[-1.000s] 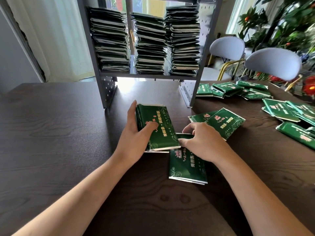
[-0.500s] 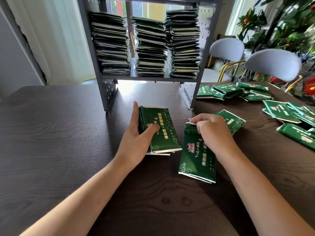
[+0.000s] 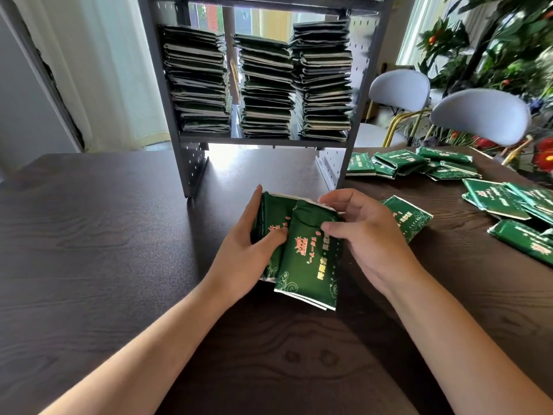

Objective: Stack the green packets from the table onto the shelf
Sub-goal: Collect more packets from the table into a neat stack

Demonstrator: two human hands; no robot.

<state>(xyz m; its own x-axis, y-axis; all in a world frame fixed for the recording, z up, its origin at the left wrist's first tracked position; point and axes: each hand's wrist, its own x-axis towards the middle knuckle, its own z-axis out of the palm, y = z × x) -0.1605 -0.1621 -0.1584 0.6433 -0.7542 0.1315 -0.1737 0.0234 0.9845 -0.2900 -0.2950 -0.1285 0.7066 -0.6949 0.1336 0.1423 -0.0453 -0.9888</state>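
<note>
Head view, step in hand: we judge this to be gathering. A loose packet [image 3: 311,259] is being laid onto a small pile [image 3: 270,214] on the table [image 3: 89,235], just in front of the shelf [image 3: 263,142]; nothing is being shelved yet.

Head view, left hand [image 3: 245,253]: we find it grasping the pile, fingers flat along its left edge and the thumb pressed on its top face.

Head view, right hand [image 3: 368,235]: we find it pinching the loose packet near its far right corner, thumb on top and fingers curled over the far edge.

Head view, packet position: it lies partly over the pile, offset to the right and nearer us, its near end jutting past the pile.

Head view, orientation: the packet's long axis runs from us toward the shelf, leaning slightly rightward at the far end; the printed face is up and the scroll-pattern end is nearest us. The pile runs nearly parallel.

Head view, shelf state: three tall stacks [image 3: 266,88] fill the tier; the rightmost reaches closest to the board above.

Head view, remaining stock: more packets [image 3: 419,166] lie scattered on the right of the table.

Next move, our judgement: slide the packet left and forward until edges square, then lift the pile level to a stack with headroom.
</note>
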